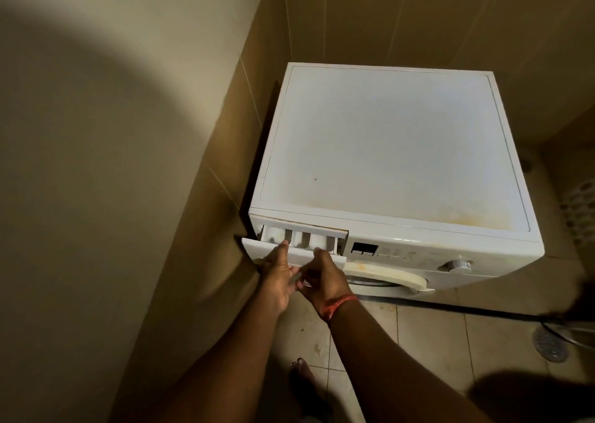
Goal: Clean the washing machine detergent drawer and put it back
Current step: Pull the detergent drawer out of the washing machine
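Detergent drawer (299, 241) is white and stands partly pulled out of its slot at the front top left corner of the washing machine (392, 152). Its compartments are visible from above, between the machine's front panel and the drawer's own front plate. The left hand (277, 278) holds the front plate near its left half, with the thumb lying on the upper edge and the other fingers curled below. The right hand (323, 276) grips the same plate just beside the left hand, thumb on top, fingers bent under the lower edge. Both hands are closed around the drawer front and almost touch each other. A red thread bracelet (338, 305) is tied around the right wrist.

On the panel to the right of the drawer there is a small dark display (364, 249) and, further right, a round dial (454, 265). The round door (389, 278) is below them. The machine top carries yellowish stains near its front edge. The machine stands in a corner of tiled walls, on a tiled floor (418, 342), where a metal drain (550, 343) lies at the right. A bare foot (304, 377) is on the floor below the arms.
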